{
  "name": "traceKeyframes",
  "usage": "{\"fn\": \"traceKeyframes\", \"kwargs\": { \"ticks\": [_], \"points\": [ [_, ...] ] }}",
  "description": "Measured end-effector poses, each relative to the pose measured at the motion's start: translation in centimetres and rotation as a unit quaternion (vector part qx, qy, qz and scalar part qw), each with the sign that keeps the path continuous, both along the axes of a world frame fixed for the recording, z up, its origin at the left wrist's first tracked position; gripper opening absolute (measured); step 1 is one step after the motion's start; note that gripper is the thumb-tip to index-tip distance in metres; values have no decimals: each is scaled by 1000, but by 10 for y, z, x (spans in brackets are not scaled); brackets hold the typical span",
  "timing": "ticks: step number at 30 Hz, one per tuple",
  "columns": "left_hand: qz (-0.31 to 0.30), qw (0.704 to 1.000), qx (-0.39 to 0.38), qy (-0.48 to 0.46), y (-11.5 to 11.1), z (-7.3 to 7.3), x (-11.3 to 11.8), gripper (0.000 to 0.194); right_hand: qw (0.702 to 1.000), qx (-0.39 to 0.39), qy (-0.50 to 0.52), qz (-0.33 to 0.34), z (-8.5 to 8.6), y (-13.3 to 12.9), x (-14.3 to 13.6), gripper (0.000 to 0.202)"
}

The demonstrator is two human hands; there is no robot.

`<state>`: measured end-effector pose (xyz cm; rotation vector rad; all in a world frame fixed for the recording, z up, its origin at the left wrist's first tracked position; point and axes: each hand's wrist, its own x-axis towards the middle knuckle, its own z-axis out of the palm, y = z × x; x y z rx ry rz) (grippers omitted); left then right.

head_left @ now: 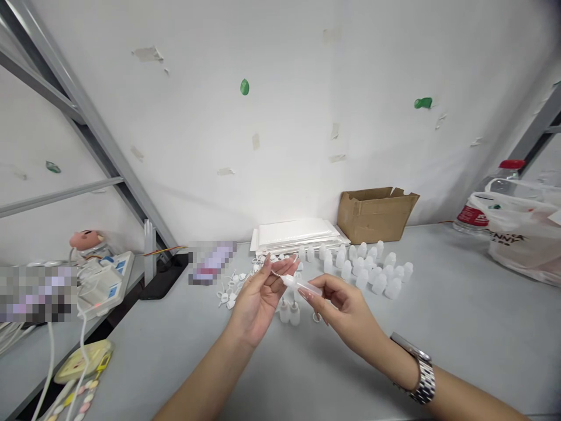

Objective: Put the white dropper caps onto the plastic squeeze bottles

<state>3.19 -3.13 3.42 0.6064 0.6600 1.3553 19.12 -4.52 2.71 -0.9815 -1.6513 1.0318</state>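
Note:
My right hand (339,304) pinches a small translucent white bottle (309,286), which lies nearly level with its tip pointing left. Beside that tip is my left hand (258,298), palm up, its thumb and fingertips close to a thin piece at the bottle's end; whether they grip it is too small to tell. Two bottles with thin metal tips (290,313) stand upright just below the hands. Small white caps with loops (230,292) lie scattered left of my left hand. Many bottles without caps (377,272) stand to the right, behind my right hand.
Flat white packages (298,233) are stacked against the wall, beside an open cardboard box (377,216). A plastic bag (526,234) and a red-capped bottle (475,213) stand at the far right. Power strips (107,283) and cables lie at the left, near a metal frame (100,140).

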Motion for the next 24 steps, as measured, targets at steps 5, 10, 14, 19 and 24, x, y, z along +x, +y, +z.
{"fn": "traceKeyframes", "kwargs": {
  "ticks": [5, 10, 14, 19, 24],
  "points": [
    [-17, 1000, 13, 9, -2, -2, 2, 23, 999, 25, -18, -16, -2, 0, -1, 20],
    [-23, 999, 36, 25, -3, -2, 2, 23, 999, 30, -29, -23, -2, 1, -1, 20],
    [-22, 999, 36, 28, -3, -1, 2, 24, 998, 39, -36, -22, -2, 2, -1, 19],
    [-17, 999, 31, 25, -3, 0, 2, 23, 998, 46, -40, -22, -3, 2, 0, 18],
    [-23, 999, 36, 27, -2, -1, 2, 26, 998, 39, -40, -28, -3, 1, 0, 19]
  ]
}}
